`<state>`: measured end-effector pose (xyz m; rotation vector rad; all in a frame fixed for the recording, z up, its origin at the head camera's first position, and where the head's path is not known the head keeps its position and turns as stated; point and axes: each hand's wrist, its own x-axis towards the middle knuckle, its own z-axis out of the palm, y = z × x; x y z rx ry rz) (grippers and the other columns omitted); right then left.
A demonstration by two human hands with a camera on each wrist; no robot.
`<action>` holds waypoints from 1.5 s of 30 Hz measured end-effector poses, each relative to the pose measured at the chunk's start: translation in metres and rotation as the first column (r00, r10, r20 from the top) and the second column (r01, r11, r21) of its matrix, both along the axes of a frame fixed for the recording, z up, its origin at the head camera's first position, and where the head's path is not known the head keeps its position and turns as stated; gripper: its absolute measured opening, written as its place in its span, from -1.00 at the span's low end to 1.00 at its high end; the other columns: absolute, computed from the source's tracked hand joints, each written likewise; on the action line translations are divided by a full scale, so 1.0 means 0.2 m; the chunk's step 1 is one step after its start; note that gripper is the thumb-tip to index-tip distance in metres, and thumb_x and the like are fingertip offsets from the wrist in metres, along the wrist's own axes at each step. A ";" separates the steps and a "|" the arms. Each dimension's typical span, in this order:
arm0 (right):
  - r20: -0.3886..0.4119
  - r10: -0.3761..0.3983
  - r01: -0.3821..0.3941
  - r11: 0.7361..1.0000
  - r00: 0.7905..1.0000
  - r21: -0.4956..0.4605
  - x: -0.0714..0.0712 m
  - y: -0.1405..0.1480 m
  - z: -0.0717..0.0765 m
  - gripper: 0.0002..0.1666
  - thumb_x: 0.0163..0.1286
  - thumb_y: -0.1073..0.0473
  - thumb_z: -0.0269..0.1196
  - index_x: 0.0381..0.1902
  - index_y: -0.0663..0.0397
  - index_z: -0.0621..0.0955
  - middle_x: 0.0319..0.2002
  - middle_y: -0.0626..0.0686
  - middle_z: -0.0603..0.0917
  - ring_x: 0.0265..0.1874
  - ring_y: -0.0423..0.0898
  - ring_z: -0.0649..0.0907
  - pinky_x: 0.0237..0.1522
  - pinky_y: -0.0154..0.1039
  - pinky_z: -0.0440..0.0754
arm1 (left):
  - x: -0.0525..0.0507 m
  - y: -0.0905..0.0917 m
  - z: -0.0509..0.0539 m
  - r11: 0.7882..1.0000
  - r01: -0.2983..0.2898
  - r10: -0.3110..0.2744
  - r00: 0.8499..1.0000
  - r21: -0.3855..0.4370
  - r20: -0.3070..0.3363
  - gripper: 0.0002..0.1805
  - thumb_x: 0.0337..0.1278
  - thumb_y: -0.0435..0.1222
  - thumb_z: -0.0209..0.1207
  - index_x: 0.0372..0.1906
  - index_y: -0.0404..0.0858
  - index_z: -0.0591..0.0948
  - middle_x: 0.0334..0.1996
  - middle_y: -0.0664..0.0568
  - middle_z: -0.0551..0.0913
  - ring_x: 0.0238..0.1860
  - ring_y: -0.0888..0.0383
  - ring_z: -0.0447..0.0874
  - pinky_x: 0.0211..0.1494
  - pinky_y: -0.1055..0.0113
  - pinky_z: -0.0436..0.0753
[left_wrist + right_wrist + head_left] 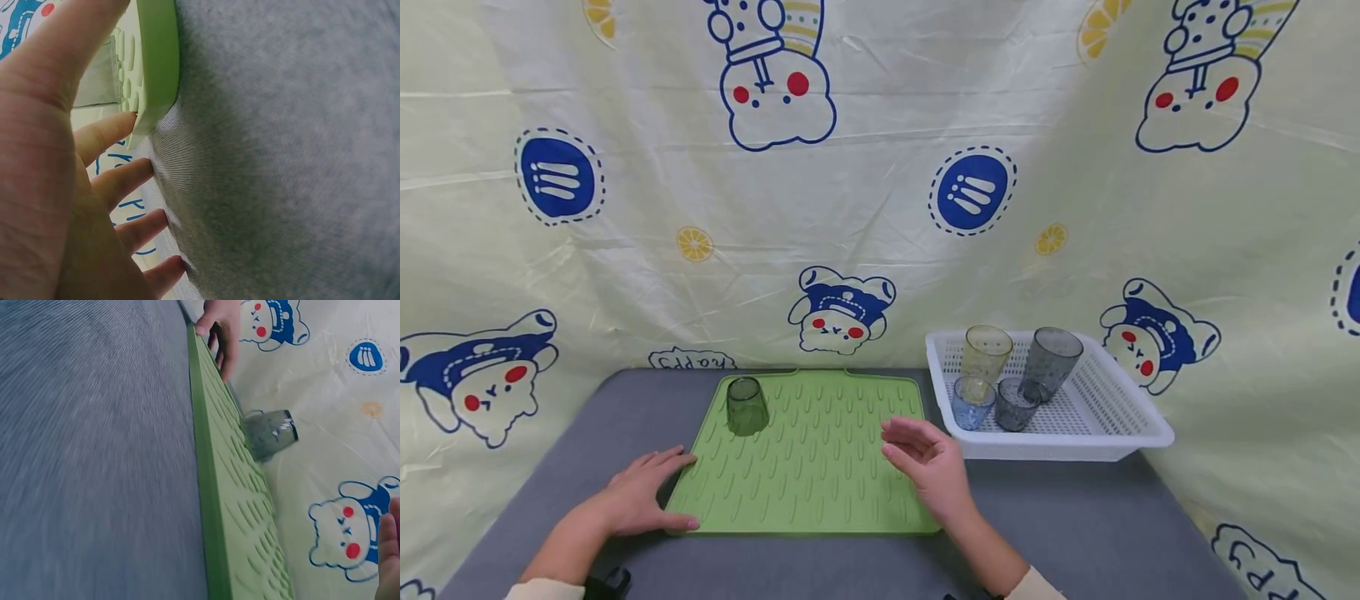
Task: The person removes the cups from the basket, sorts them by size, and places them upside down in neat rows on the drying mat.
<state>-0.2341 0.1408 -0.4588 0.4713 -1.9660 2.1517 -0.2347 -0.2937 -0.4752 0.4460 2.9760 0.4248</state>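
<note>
A green ribbed mat (820,467) lies flat on the grey table. My left hand (638,493) rests at the mat's near left corner, thumb and forefinger touching its edge, fingers spread; in the left wrist view the other fingertips (159,219) touch the grey cloth. My right hand (928,467) hovers over the mat's right side, fingers loosely bent, holding nothing. One dark glass cup (747,408) stands upside down at the mat's far left. In the right wrist view, fingers of the right hand (390,550) show at the right edge.
Right of the mat stands a white plastic basket (1112,417). Inside it are a yellowish glass (987,354), a tall grey glass (1052,362), a small blue glass (972,408) and a small dark glass (1015,408). A printed curtain (880,208) hangs behind the table.
</note>
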 end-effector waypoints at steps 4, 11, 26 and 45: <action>-0.084 -0.043 0.043 0.999 0.996 0.007 0.02 0.09 0.02 -0.56 0.26 0.46 0.40 0.09 0.50 0.61 -0.06 0.12 0.80 -0.09 -0.20 0.79 -0.08 -0.35 0.77 | -0.01 0.00 0.01 1.000 0.003 -0.003 1.000 0.008 -0.010 0.10 -0.18 0.31 0.46 0.44 -0.25 0.44 0.46 -0.40 0.34 0.38 -0.61 0.25 0.17 -0.62 0.34; -0.207 -0.092 0.094 0.996 0.974 -0.001 0.01 0.26 0.08 -0.65 0.27 0.53 0.35 0.02 0.56 0.61 -0.13 -0.07 0.82 -0.13 -0.21 0.80 -0.09 -0.35 0.77 | 0.01 -0.01 0.01 1.000 0.015 -0.014 0.999 0.023 -0.043 0.08 -0.21 0.28 0.48 0.41 -0.26 0.48 0.44 -0.40 0.36 0.38 -0.61 0.25 0.19 -0.60 0.34; -0.278 -0.340 0.394 0.905 0.898 0.164 -0.11 0.64 0.19 -0.73 0.31 0.40 0.40 -0.04 0.37 0.69 -0.18 -0.24 0.78 -0.18 -0.32 0.76 -0.08 -0.51 0.70 | 0.02 0.00 -0.02 1.000 0.006 -0.006 0.998 0.000 -0.062 0.07 -0.21 0.33 0.45 0.40 -0.21 0.50 0.42 -0.34 0.41 0.37 -0.53 0.32 0.12 -0.58 0.39; -0.135 -0.454 0.451 0.716 0.881 0.533 -0.28 0.94 0.27 -0.41 0.36 -0.17 0.39 0.16 0.09 0.65 0.08 0.14 0.69 -0.07 -0.39 0.62 -0.10 -0.70 0.53 | 0.02 -0.01 -0.02 1.000 -0.016 0.017 0.998 0.007 -0.052 0.10 -0.25 0.37 0.45 0.41 -0.18 0.49 0.44 -0.30 0.40 0.33 -0.46 0.34 0.05 -0.54 0.40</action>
